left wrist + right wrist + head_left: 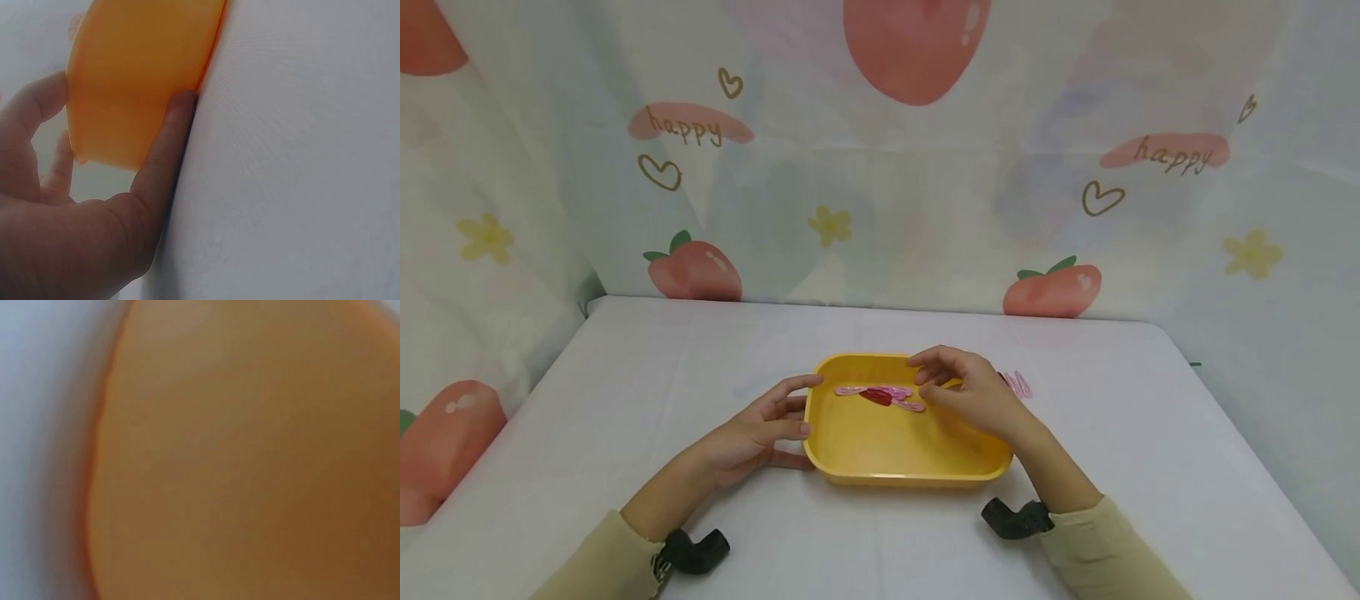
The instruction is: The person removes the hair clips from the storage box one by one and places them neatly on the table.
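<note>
A yellow rectangular tray (pixel 880 450) sits on the table, with several pink and red hair clips (pixel 876 397) lying near its far side. My left hand (pixel 745 433) rests its spread fingertips against the tray's left end; in the left wrist view the same hand (pixel 94 231) touches the tray's orange-looking wall (pixel 125 94) with loosely bent fingers. Over the tray's right part hovers my right hand (pixel 973 396), thumb and forefinger apart beside the clips, with nothing visible between them. Only a blurred stretch of tray (pixel 237 456) shows in the right wrist view.
More pink clips (pixel 1018 384) lie on the white table (pixel 700 358) just beyond the tray's right side, partly hidden by my right hand. A patterned cloth (pixel 910 183) hangs behind the table. Black wrist devices (pixel 697 552) sit at both sleeves.
</note>
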### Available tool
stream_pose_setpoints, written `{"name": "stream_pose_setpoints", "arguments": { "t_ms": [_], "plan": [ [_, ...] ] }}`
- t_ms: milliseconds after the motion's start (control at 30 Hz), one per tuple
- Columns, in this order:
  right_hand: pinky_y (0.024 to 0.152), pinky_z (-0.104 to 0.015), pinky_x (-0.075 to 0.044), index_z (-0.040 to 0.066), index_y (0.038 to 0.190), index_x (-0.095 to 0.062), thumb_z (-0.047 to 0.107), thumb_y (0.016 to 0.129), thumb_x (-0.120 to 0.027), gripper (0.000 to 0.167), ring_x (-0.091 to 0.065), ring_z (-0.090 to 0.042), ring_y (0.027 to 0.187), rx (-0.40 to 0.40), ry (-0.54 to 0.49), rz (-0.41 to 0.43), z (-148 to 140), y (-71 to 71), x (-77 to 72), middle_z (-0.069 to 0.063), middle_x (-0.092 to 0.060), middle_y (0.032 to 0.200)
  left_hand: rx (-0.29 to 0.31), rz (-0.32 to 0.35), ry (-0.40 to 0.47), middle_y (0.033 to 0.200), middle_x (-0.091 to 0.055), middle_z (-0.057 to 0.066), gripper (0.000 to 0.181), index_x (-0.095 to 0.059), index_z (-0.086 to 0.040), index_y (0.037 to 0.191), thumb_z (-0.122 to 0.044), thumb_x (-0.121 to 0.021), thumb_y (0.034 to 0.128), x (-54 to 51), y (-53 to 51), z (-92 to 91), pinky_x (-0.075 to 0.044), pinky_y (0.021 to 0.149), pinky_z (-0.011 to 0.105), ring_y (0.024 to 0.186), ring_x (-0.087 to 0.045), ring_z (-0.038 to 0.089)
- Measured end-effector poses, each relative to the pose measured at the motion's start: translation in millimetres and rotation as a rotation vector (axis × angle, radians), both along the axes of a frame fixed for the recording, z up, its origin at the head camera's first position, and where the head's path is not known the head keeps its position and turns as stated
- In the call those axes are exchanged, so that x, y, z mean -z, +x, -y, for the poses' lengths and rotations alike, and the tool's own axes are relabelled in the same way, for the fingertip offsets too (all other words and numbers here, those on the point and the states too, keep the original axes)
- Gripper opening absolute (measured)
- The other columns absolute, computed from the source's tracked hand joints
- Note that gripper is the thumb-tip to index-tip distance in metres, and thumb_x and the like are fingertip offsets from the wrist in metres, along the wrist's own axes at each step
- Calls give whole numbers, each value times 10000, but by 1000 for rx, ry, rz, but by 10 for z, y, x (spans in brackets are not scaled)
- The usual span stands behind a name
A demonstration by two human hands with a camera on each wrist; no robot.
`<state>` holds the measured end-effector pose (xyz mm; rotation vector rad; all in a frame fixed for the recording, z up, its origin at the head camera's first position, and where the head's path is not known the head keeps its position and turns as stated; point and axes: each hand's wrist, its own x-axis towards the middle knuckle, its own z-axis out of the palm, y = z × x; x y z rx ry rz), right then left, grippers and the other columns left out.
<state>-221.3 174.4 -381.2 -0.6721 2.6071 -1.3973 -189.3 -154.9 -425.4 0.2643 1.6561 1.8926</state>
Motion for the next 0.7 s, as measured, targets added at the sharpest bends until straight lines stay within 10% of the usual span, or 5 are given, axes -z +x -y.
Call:
{"name": "stream_pose_setpoints", "arguments": {
  "t_ms": [700],
  "plan": [
    [810,-295,-553,110,1188,-680,44,883,-706,313,-611,-132,889,-36,205,-39,128,10,196,17,-695,959,11,5,17,1575,-263,192,666,-277,-227,1556,-87,-584,982,7,-13,4,-542,921,564,1261,-536,351]
  ]
}}
